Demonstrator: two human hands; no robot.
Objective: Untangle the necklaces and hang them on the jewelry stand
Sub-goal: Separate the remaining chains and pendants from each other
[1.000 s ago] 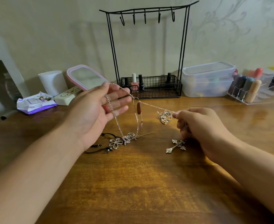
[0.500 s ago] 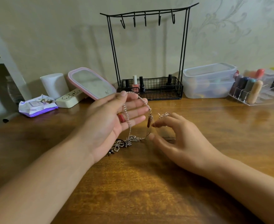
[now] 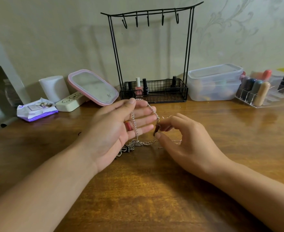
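Palm-up left hand, chain draped across

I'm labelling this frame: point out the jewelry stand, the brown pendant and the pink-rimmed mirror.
jewelry stand (image 3: 152,14), head view, on its top bar.
brown pendant (image 3: 156,129), head view, on its body.
pink-rimmed mirror (image 3: 92,87), head view, on the glass.

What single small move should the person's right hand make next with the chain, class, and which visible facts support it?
Probably draw the brown pendant, pinched by the right hand, gently rightward away from the knot. The silver chain drapes over the left hand's straight fingers, the tangle lies bunched on the table, and the jewelry stand's hooks hang bare.
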